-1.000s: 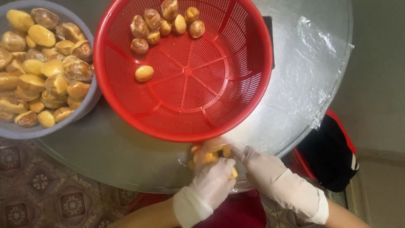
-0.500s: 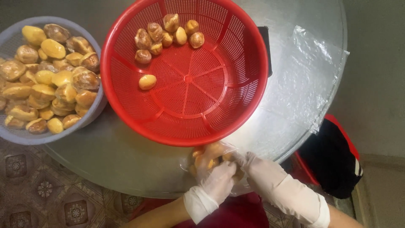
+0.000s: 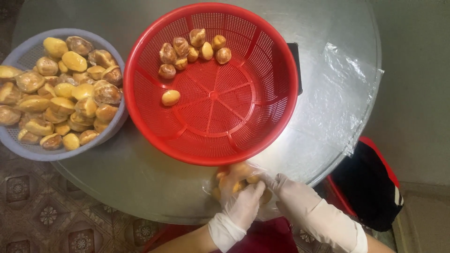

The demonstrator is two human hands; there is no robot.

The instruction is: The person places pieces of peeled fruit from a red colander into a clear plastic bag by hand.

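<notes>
A round grey metal table (image 3: 117,182) fills most of the frame, seen from above, with patterned floor tiles (image 3: 28,211) showing at the lower left. In the upper middle sits a large red plastic basket (image 3: 262,117) with slotted walls; a small cluster of peeled yellow-brown seeds (image 3: 192,49) lies against its upper inner wall, and one lone seed (image 3: 170,97) rests apart, left of the basket's centre. At the upper left, touching the red basket's rim, a grey-blue basket (image 3: 28,56) is heaped with many more of the same seeds. A sheet of clear plastic film (image 3: 342,98) lies crumpled on the right part of the table. Beyond the table's lower right edge is a dark bag on a red stool (image 3: 375,187).

At the bottom centre, just below the red basket, two hands in thin whitish gloves meet over a small clear plastic bag of yellow seeds (image 3: 234,180) on the table edge. The left hand (image 3: 241,206) curls its fingers closed around the bag from below. The right hand (image 3: 293,194) pinches the bag's right side with bent fingers; the exact grip is partly blurred
</notes>
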